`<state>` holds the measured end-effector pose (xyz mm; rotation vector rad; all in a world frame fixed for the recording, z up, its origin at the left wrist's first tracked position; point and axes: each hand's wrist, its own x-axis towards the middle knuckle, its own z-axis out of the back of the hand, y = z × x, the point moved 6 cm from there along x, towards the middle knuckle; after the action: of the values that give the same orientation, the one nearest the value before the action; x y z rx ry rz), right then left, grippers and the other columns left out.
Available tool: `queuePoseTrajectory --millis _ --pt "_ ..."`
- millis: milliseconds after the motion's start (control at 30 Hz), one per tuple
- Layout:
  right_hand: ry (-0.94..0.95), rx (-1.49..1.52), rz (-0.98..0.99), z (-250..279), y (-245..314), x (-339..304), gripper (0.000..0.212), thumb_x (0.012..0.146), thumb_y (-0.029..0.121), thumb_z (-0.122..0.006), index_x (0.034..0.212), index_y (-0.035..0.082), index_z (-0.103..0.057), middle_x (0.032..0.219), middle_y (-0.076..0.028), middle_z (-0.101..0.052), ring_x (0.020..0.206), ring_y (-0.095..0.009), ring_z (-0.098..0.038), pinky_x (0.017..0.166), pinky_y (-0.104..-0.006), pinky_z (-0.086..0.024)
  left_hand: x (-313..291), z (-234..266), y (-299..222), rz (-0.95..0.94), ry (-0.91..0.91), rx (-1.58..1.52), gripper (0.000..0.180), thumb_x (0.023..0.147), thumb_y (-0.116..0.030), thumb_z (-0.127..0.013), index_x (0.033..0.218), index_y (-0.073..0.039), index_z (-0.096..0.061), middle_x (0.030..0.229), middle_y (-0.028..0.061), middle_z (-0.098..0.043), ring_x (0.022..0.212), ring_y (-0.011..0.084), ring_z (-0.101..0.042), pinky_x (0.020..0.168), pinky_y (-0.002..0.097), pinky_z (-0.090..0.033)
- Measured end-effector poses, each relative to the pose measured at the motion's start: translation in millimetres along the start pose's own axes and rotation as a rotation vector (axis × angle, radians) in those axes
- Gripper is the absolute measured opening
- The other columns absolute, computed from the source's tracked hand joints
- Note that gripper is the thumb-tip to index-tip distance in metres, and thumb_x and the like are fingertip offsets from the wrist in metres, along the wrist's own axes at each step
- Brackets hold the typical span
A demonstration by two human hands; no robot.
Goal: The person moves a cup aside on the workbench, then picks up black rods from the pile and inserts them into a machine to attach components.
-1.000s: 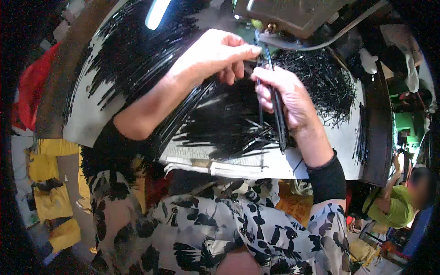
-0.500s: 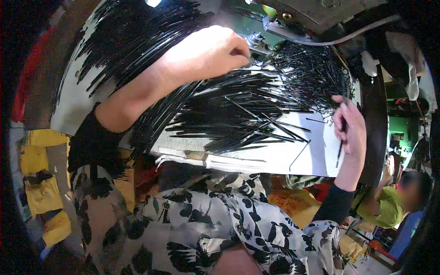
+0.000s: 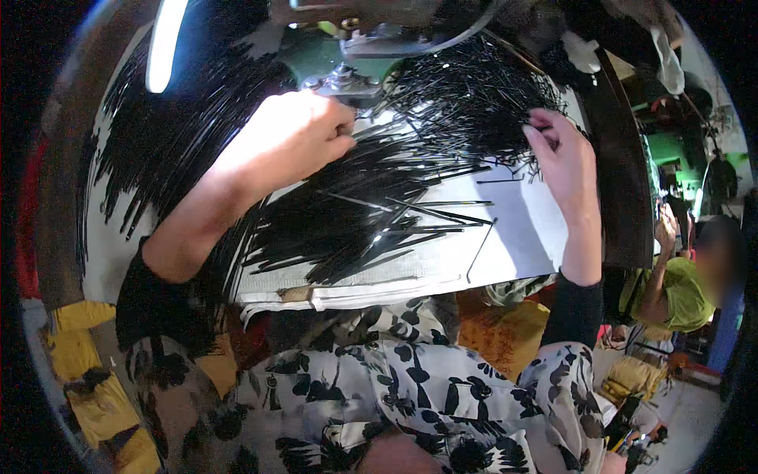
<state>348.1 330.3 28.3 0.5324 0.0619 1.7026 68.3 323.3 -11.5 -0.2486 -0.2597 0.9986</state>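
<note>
My L hand [image 3: 304,130] is curled, can't tell if its fingers grip anything, w/ a metal fitting [image 3: 343,81] just beyond and blk rods [image 3: 339,213] nearer me on the counter [image 3: 525,229], while my R hand [image 3: 566,162], fingers loosely parted, is by the tangled blk pile's [image 3: 474,99] R edge.

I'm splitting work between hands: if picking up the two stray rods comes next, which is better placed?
Probably the right hand: nearer both rods, seemingly open and empty. The left hand is farther off, by the metal fitting.
</note>
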Motion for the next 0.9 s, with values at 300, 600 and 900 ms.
queuePoseTrajectory --millis 300,600,900 --pt "-0.017 -0.284 0.195 -33 35 32 0.019 0.080 0.024 -0.054 0.081 0.005 -0.059 0.083 -0.014 -0.062 0.076 -0.033 -0.060 0.064 -0.0418 -0.049 0 7 -3 0.042 -0.006 -0.061 0.018 0.074 -0.022 -0.059 0.080 -0.005 -0.061 0.075 0.0114 -0.062 0.073 0.0298 -0.061 0.066 0.0359 -0.048" --pt "-0.003 -0.057 0.129 -36 43 31 0.016 0.075 0.021 -0.060 0.082 0.007 -0.062 0.078 -0.010 -0.061 0.072 -0.029 -0.060 0.062 -0.0370 -0.047 -2 10 13 0.091 -0.067 -0.396 0.026 0.072 -0.018 -0.064 0.092 0.000 -0.063 0.066 0.0127 -0.059 0.056 0.0130 -0.054 0.059 0.0287 -0.046" --pt "-0.191 0.299 0.322 -40 88 19 0.013 0.082 0.015 -0.061 0.089 0.007 -0.055 0.073 -0.011 -0.061 0.056 -0.023 -0.059 0.050 -0.0291 -0.045 -7 13 27 0.158 -0.073 -0.528 0.029 0.072 -0.018 -0.067 0.091 0.003 -0.063 0.071 0.0073 -0.061 0.064 0.0097 -0.054 0.063 0.0248 -0.045"
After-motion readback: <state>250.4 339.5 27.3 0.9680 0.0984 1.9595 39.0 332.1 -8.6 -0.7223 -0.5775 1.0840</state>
